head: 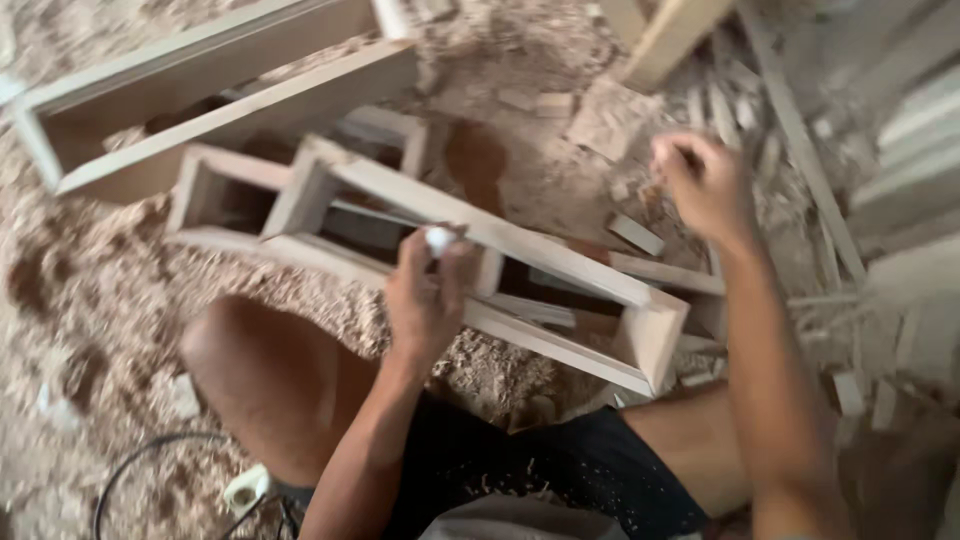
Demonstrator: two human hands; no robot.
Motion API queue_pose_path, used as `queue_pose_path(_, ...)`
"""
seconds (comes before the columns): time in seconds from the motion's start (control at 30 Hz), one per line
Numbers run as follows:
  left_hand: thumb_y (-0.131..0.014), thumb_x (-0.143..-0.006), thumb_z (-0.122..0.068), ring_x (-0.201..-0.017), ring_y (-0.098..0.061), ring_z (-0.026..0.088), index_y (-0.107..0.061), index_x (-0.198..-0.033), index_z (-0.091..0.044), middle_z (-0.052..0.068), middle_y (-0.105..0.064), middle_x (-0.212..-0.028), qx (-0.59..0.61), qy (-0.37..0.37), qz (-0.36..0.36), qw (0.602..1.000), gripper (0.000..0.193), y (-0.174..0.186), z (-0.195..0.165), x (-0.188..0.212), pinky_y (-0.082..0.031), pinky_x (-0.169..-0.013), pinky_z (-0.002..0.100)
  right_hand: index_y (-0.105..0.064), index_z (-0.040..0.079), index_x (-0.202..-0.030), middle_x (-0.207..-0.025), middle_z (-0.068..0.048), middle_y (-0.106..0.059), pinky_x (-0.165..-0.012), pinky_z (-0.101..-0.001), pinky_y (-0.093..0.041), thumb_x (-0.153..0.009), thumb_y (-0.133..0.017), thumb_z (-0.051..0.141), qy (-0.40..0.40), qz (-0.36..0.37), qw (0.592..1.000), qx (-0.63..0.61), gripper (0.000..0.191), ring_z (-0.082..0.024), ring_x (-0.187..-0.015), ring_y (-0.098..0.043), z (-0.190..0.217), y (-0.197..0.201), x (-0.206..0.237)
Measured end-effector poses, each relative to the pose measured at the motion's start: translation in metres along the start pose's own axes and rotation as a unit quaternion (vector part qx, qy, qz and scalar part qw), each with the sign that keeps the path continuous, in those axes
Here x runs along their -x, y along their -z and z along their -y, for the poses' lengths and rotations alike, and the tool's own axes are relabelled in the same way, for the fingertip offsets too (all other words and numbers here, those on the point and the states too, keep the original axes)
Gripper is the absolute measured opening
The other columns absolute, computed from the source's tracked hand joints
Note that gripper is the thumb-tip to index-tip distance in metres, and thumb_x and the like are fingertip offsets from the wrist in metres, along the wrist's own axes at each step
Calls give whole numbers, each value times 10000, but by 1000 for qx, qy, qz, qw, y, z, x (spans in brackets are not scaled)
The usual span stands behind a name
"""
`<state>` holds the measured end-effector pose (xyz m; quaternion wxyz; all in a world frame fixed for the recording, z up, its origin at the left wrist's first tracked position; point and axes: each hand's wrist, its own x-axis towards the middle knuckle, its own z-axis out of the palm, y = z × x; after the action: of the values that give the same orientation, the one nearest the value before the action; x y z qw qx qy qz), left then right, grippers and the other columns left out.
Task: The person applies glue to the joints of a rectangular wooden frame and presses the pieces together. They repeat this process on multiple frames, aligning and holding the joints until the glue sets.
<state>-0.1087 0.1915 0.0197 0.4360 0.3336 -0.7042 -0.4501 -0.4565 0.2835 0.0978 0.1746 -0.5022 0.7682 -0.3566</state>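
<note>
The left hand (428,295) is closed around a small white thing (439,240), perhaps a glue bottle or a marker, and rests on the near rail of a long wooden frame (500,262), probably so that the tip stays steady over the wood. The right hand (703,183) is raised beyond the far end of this frame with the fingers curled; it is blurred, so I cannot tell if it holds something. The frame lies slanted across other frames (215,190) on the floor (90,300), covered in sawdust, just before the person's bare knee (265,375), with wood scraps (760,120) to its right.
</note>
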Motion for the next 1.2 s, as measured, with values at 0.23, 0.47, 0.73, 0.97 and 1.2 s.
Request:
queue_pose_path(0.23, -450, -1135, -187, -465, -566, 88, -493, -1099, 35, 155, -720, -785, -140, -40, -88, 985, 229, -36, 20, -5, -411, -357, 254, -765, 58, -961, -963, -157, -742, -801, -464, -550, -993, -634, 98, -6, 62, 956, 287, 141, -323, -874, -697, -176, -1, -45)
queue_pose_path(0.47, -421, -1206, -207, -739, -738, 160, -463, -1132, 26, 211, -736, -974, -179, -50, -118, 975, 248, -52, 3, -9, -577, -528, 269, -683, 13, -968, -1200, -157, -673, -832, -468, -571, -861, -596, 12, 58, 139, 906, 395, 138, -317, -1026, -677, -223, -43, -71)
queue_pose_path(0.73, -424, -1195, -239, -648, -731, 149, -487, -1070, 1, 185, -749, -894, -206, -34, -121, 970, 277, -60, 0, -19, -546, -522, 261, -700, -39, -1047, -1129, -215, -606, -934, -511, -500, -1019, -637, 315, -67, -114, 939, 317, 361, -361, -1055, -563, -250, -66, -120)
queue_pose_path(0.97, -436, -1169, -264, -668, -733, 125, -515, -1106, -9, 115, -770, -891, -251, 15, -131, 959, 274, -63, -9, -15, -557, -504, 242, -716, -60, -1127, -1144, -250, -591, -911, -594, -500, -799, -741, 463, 41, -152, 915, 370, 618, -431, -1094, -552, -235, -83, -133)
queue_pose_path(1.2, -462, -1168, -260, -730, -745, 152, -535, -1158, -10, 136, -779, -933, -241, 33, -134, 961, 261, -67, -16, -18, -575, -570, 239, -733, 10, -1191, -1233, -187, -618, -970, -519, -497, -1007, -733, 208, -10, -80, 972, 220, 270, -386, -1138, -572, -230, -101, -144)
